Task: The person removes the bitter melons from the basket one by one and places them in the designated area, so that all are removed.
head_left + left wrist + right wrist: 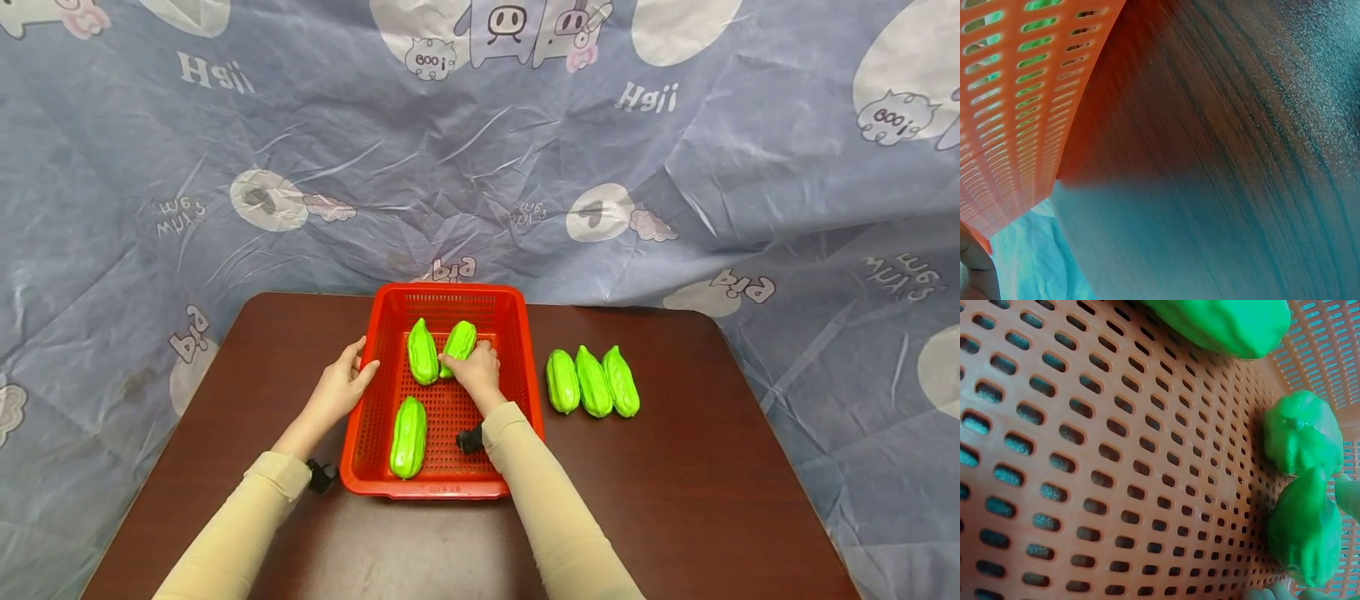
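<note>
A red plastic basket [450, 288] with slotted walls stands on the table. My left hand [339, 390] holds its left rim, thumb on the inner side and fingers outside. Inside the basket, my right hand [480, 373] grips a green ridged gourd [461, 339] near its lower end. In the right wrist view a thumb [1349, 495] and fingertips lie on either side of that gourd, low over the slotted floor. Just left of it lies a second gourd [423, 353], and a third gourd [408, 439] rests near the basket's front left corner.
Three more green gourds [593, 382] lie side by side on the brown table [697, 467], right of the basket. Behind the table hangs a grey-blue printed cloth [465, 150]. Small black wrist cameras [322, 477] sit at both cuffs.
</note>
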Tool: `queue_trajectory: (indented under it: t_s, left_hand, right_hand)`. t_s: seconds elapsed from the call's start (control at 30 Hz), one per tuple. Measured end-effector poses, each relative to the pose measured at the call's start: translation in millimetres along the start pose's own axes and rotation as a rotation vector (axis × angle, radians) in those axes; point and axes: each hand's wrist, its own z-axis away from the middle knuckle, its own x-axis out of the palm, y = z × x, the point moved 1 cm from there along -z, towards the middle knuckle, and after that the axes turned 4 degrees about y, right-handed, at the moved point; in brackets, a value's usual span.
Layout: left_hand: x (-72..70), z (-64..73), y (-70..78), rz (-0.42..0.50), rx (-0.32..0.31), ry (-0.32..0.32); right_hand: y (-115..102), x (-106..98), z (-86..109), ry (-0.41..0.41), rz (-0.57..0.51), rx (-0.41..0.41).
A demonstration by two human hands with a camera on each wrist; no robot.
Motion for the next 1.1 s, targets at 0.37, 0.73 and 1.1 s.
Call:
queue_trajectory:
  t_s: [0.37,0.73,1.1]
  left_hand:
    - [0.6,1.2,-1.3,0.003,-0.01,-0.008]
    - [0.9,2.4,1.6,0.006,-0.008,-0.012]
    - [0.0,2.1,1.4,-0.011,0.006,-0.001]
  right_hand:
    - [0,4,-0.2,0.007,0.027,-0.01]
    - [2,-1,-2.1,-0.017,0.021,0.014]
    - [-7,-17,0.5,0.012,-0.052,0.005]
